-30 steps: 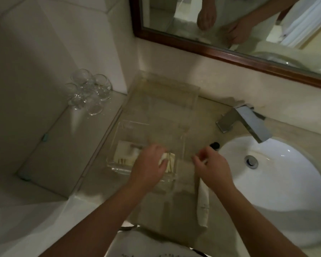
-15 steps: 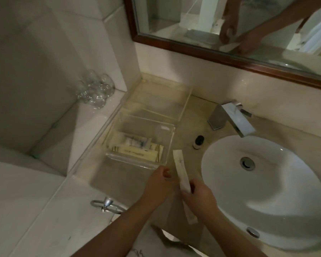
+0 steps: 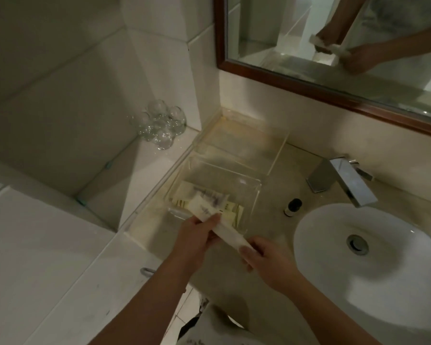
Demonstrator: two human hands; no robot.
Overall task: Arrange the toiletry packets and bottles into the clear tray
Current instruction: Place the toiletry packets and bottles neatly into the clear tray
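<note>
A clear tray [image 3: 255, 192] stands on the beige counter left of the sink, with several pale toiletry packets [image 3: 207, 195] lying in its near compartment. Both my hands hold one long white packet [image 3: 228, 232] slanted over the tray's near edge. My left hand [image 3: 197, 239] pinches its upper part, my right hand [image 3: 266, 260] grips its lower end. A small bottle with a black cap [image 3: 292, 207] stands on the counter between the tray and the sink.
A white sink [image 3: 383, 270] fills the right side, with a chrome tap [image 3: 346, 185] behind it. Several upturned glasses [image 3: 159, 127] sit on the white ledge at the left. A wood-framed mirror [image 3: 334, 90] hangs above. A metal hook [image 3: 147, 271] shows below the counter edge.
My hands picked the long white packet off the counter's front edge and carried it left and forward, over the tray's near edge. The camera view tilted and shifted.
</note>
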